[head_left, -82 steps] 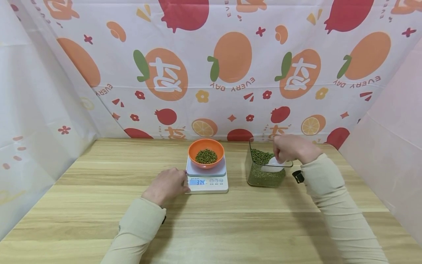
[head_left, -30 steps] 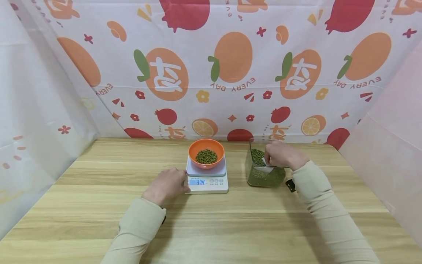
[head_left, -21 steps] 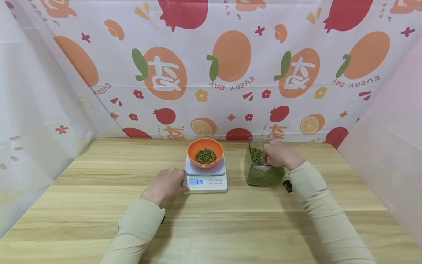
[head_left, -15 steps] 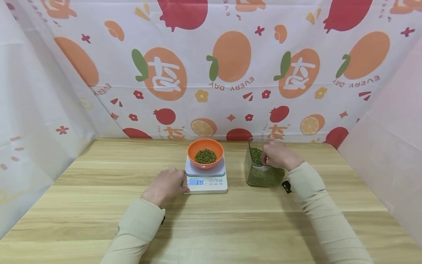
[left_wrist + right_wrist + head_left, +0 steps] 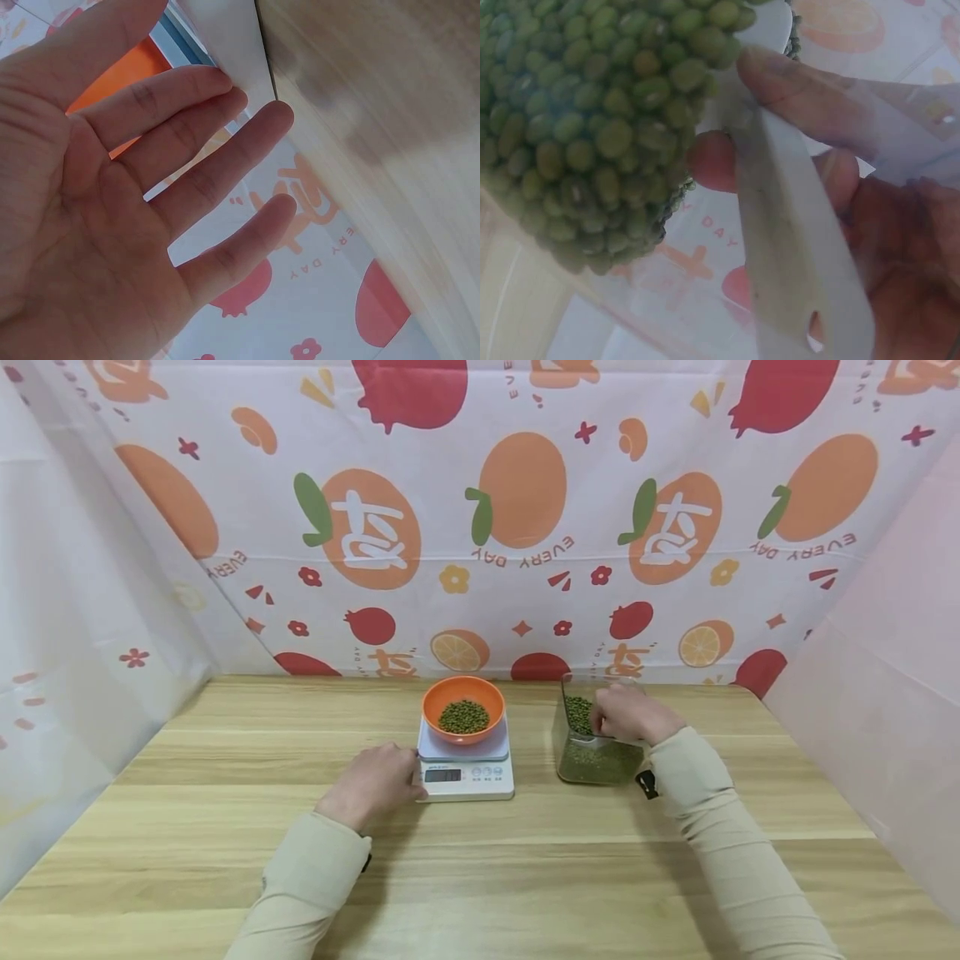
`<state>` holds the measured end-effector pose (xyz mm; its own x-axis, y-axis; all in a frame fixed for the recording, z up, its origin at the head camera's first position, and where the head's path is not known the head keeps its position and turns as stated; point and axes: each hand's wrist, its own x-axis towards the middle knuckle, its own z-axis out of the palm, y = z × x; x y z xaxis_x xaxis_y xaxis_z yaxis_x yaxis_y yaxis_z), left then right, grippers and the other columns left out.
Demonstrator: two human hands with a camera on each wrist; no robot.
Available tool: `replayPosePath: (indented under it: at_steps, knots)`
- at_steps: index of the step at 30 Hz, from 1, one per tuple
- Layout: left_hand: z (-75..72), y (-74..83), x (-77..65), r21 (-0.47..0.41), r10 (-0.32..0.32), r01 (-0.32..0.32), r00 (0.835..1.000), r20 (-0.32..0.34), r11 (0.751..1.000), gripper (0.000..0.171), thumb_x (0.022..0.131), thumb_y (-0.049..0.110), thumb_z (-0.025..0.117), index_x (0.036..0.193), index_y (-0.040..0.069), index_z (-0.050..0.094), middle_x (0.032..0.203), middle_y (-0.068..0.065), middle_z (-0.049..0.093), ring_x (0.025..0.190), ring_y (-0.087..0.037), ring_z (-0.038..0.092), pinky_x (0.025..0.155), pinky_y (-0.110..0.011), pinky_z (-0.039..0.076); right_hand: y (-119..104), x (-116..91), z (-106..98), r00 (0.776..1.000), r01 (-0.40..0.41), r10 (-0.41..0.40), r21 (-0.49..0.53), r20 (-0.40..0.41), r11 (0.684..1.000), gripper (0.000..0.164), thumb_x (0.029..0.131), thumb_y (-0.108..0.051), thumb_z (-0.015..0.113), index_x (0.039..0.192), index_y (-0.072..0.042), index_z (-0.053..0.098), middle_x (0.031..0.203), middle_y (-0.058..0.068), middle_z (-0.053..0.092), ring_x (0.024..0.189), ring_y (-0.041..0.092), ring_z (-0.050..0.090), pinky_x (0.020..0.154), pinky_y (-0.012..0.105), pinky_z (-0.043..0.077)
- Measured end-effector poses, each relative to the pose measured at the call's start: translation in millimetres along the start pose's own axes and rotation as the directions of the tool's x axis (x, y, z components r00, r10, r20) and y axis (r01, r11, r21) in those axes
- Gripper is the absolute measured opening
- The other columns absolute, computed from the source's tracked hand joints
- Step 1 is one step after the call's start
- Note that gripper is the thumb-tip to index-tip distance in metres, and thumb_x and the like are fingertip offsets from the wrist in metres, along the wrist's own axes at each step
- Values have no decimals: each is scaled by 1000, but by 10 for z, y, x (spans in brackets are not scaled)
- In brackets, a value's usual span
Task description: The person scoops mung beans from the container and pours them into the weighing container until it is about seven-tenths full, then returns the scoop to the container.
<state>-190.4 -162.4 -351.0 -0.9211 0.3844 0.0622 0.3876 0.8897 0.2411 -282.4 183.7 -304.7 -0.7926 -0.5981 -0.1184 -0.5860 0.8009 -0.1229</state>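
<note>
My right hand is inside the clear container of green mung beans. It pinches the white handle of a scoop, seen closely in the right wrist view; beans hide most of its bowl. My left hand touches the left edge of a white kitchen scale. In the left wrist view that hand's fingers are spread and nearly straight. On the scale's platform stands an orange bowl with a layer of mung beans in it.
A wooden table carries everything. Behind it hangs a fruit-patterned cloth, and pale cloth sides close in at left and right. The container's clear walls rise around my right hand.
My right hand has moved left and lower in the container, and the scoop has sunk among the beans. The lit scale display read 37.4; now it looks dark. My left hand stays at the scale.
</note>
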Motion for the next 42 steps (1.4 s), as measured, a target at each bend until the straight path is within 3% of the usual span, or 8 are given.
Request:
replayPosePath:
  at_steps: [16, 27, 42]
  knots:
    - [-8, 3, 22, 9, -6, 6, 1000, 16, 1000, 23, 78, 16, 89, 84, 2, 72, 70, -1, 60, 60, -16, 46, 59, -32, 42, 53, 29, -30, 998, -44, 41, 55, 56, 998, 31, 83, 14, 54, 72, -11, 67, 72, 0, 58, 67, 16, 50, 62, 30, 41]
    - [-1, -2, 40, 1, -6, 6, 1000, 17, 1000, 22, 78, 15, 88, 77, 6, 68, 68, 1, 59, 61, -15, 48, 60, -33, 44, 140, 22, 7, 996, -58, 47, 145, 74, 988, 25, 81, 10, 56, 70, -11, 63, 71, -2, 55, 68, 15, 47, 64, 30, 38]
    - [6, -4, 44, 10, -4, 4, 1000, 15, 1000, 24, 78, 17, 89, 79, 5, 68, 70, 0, 60, 62, -16, 48, 60, -34, 46, 113, 31, 17, 997, -45, 38, 104, 64, 994, 19, 83, 6, 63, 74, -10, 66, 77, 0, 61, 71, 16, 53, 66, 30, 43]
